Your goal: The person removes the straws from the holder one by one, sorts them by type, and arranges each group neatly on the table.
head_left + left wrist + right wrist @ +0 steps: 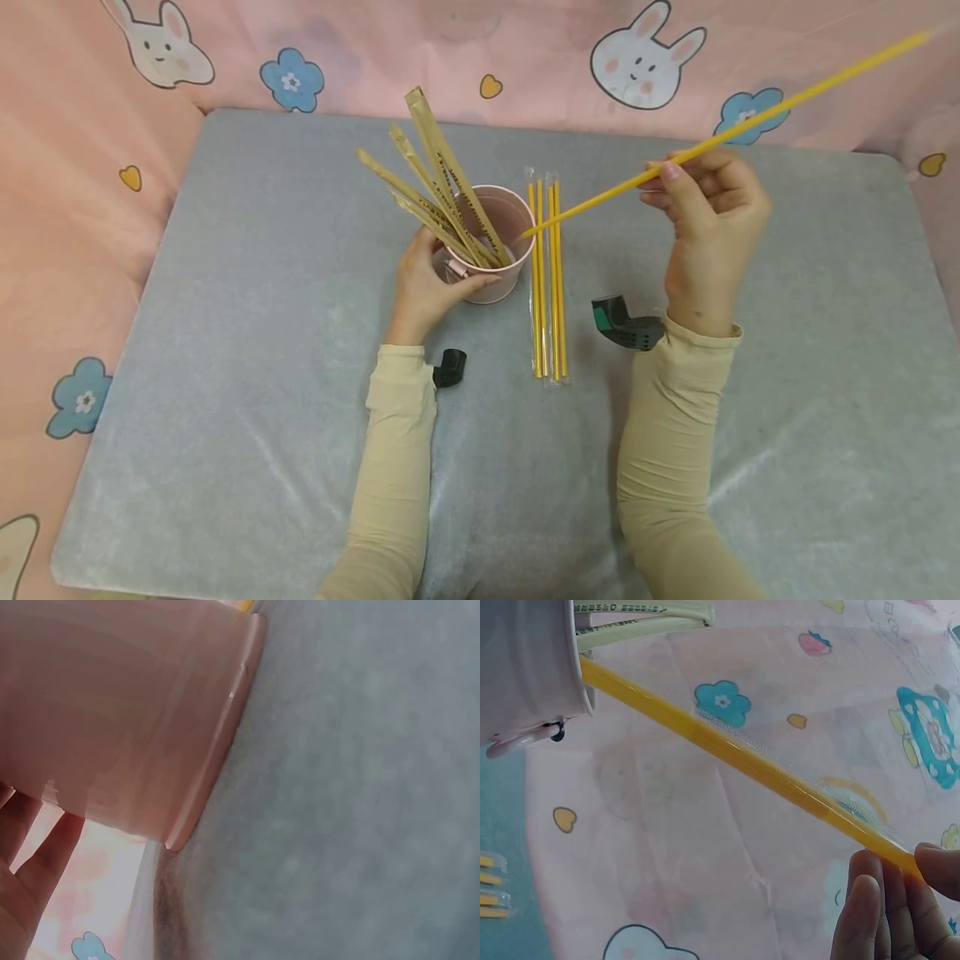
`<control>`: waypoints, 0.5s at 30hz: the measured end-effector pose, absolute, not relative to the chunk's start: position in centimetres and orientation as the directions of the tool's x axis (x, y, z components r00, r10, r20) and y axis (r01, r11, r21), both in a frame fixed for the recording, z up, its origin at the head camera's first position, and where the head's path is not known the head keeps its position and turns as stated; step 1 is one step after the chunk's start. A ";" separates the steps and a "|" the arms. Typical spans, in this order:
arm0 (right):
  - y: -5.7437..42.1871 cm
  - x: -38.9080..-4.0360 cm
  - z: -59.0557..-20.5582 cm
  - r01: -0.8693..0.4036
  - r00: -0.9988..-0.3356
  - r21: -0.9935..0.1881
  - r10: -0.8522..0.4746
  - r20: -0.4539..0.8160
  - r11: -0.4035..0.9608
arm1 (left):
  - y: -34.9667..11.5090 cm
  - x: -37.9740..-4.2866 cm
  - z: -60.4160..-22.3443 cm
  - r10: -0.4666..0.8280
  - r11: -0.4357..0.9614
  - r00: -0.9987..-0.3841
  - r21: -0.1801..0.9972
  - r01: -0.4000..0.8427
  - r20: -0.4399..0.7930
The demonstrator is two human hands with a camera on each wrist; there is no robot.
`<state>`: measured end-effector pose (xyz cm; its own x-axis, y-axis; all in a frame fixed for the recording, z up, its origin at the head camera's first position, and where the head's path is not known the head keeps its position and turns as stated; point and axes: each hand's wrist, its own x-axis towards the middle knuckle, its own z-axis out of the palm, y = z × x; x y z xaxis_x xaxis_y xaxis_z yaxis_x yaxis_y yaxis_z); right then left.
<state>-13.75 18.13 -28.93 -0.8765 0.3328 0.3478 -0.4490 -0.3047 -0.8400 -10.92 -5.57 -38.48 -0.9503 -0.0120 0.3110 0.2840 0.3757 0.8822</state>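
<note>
My left hand (422, 287) grips a pale pink cup (512, 285), fingers round its far side and thumb across the near side. Several slim printed brown paper packets (450, 171) lean to the left inside it. Out to the right, my right hand (716, 212) pinches a long yellow straw (795, 100) between thumb and fingers. The straw slants down leftward, its lower end at the cup's mouth; in the right wrist view, clear film runs along the straw (742, 761) and its end passes behind the cup's rim (585, 682).
Several yellow straws in clear wrappers (558, 292) lie side by side on the grey tablecloth (262, 333), just right of the cup. A pink printed cloth (390, 50) hangs behind and beside the table. Each wrist carries a small black camera (450, 368).
</note>
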 end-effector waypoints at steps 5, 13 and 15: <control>18.5 -13.7 -28.9 -0.471 -0.866 -0.831 0.338 0.369 -0.297 | -5.6 -10.9 -38.5 -0.012 0.378 -0.951 0.882 0.282 0.310; 19.2 -13.7 -29.0 -0.486 -0.851 -0.829 0.364 0.378 -0.277 | -5.6 -10.9 -38.5 -0.012 0.373 -0.950 0.883 0.285 0.312; 19.3 -13.7 -29.0 -0.490 -0.849 -0.826 0.369 0.379 -0.278 | -5.6 -10.9 -38.5 -0.012 0.372 -0.950 0.883 0.286 0.313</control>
<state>-13.75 19.34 -28.97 -0.8485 0.3690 0.3793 -0.4902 -0.2779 -0.8262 -10.92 -5.58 -38.48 -0.9496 -0.0120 0.3131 0.2864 0.3718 0.8830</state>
